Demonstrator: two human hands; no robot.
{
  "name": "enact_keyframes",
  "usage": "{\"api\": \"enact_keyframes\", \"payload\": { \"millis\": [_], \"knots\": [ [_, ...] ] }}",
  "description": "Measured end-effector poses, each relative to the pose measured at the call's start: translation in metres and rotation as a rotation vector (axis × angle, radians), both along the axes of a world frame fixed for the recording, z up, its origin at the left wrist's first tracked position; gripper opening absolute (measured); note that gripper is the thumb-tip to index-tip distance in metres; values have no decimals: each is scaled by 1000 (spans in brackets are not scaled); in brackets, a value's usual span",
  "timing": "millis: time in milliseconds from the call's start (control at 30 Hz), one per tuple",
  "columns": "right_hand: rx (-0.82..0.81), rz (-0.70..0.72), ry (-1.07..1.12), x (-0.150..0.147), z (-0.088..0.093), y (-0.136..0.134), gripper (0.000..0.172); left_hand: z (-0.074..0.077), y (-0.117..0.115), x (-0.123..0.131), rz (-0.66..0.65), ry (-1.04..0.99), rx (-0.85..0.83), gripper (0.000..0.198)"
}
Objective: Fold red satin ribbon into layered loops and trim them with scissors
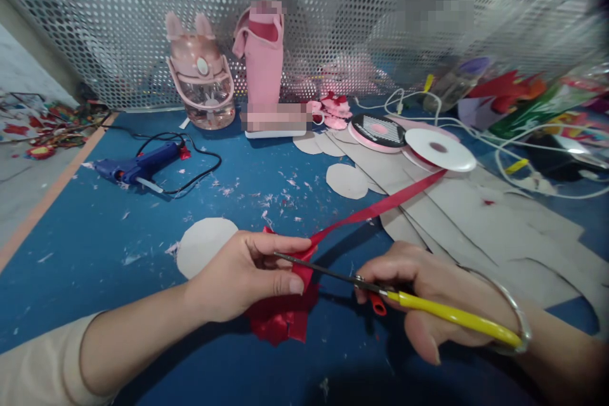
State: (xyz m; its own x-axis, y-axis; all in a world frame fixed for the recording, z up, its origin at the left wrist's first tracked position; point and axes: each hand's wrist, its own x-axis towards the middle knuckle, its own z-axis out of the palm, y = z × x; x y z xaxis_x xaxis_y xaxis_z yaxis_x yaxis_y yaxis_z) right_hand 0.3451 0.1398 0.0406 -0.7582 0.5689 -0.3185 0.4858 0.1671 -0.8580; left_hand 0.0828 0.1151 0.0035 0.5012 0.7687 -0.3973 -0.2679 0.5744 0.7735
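Observation:
Between thumb and fingers, my left hand (252,276) pinches a red ribbon (375,209). The ribbon runs back and right to a white spool (440,149). More red ribbon pieces (280,320) are beneath the left hand, partly hidden by it. My right hand (419,285) is closed on scissors (438,311) with a yellow handle. Their dark blade crosses the ribbon beside my left fingertips; whether the blades are apart is hard to make out. Just left of my left hand lies a pale round disc (202,244).
A blue glue gun (143,162) with its black cord lies at left. Along the mesh panel (133,25) stand a pink bottle (204,89) and a pink bottle pouch (264,63). Grey card sheets (480,228), a second spool (378,130) and white cables (504,146) occupy the right side.

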Motion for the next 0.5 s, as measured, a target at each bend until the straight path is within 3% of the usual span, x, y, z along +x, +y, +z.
{"api": "enact_keyframes", "payload": {
  "millis": [133, 300, 400, 500],
  "knots": [
    [65, -73, 145, 3, 3, -1, 76, 0, -2, -3, -11, 21, 29, 38],
    [266, -398, 414, 23, -9, 8, 66, -3, -1, -8, 12, 5, 94, 32],
    [589, -644, 419, 40, -11, 28, 49, -5, 0, -7, 80, 120, 121, 26],
    [1083, -969, 39, 69, -2, 56, 36, -6, -2, -4, 133, 240, 163, 19]
  ]
}}
